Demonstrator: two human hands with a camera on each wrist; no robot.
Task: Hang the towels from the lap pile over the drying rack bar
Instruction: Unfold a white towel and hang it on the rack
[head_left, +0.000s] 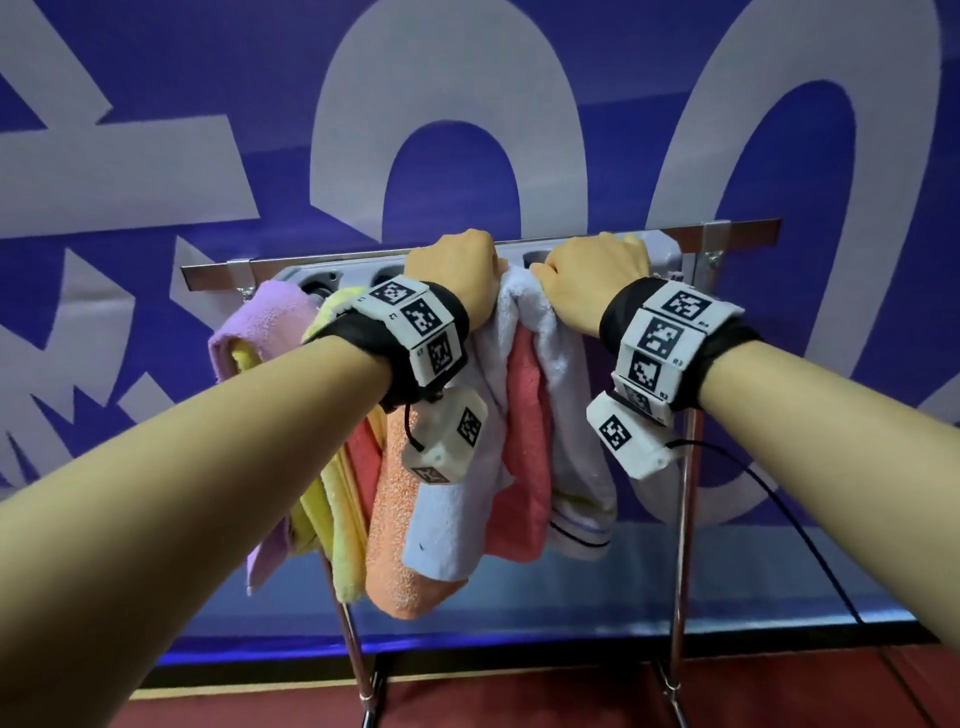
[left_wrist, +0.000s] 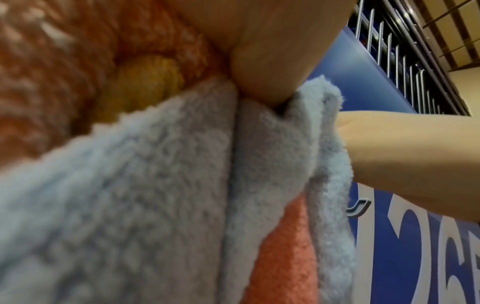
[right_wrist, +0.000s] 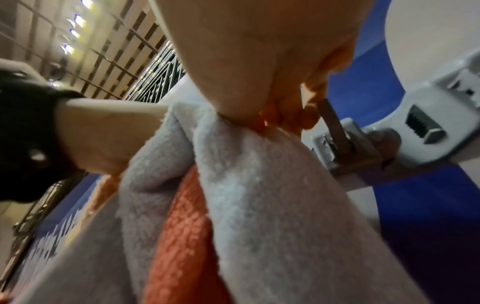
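Observation:
A pale blue towel (head_left: 493, 364) (left_wrist: 155, 185) (right_wrist: 259, 195) hangs over the drying rack bar (head_left: 218, 267). My left hand (head_left: 457, 270) grips its top edge at the bar, fingers curled over the far side. My right hand (head_left: 597, 275) grips the same towel a little to the right, thumb and fingers pinching the fabric (right_wrist: 233, 115). A coral pink towel (head_left: 524, 441) (right_wrist: 182, 236) hangs inside the blue one's fold. Orange (head_left: 395, 519), yellow (head_left: 337, 519) and lilac (head_left: 254, 322) towels hang to the left. The lap pile is out of view.
The chrome rack stands on two legs (head_left: 683, 519) in front of a blue banner with large white letters (head_left: 467, 104). A grey plastic clip holder (head_left: 665, 249) (right_wrist: 428, 127) sits behind the bar. A red floor (head_left: 519, 701) lies below.

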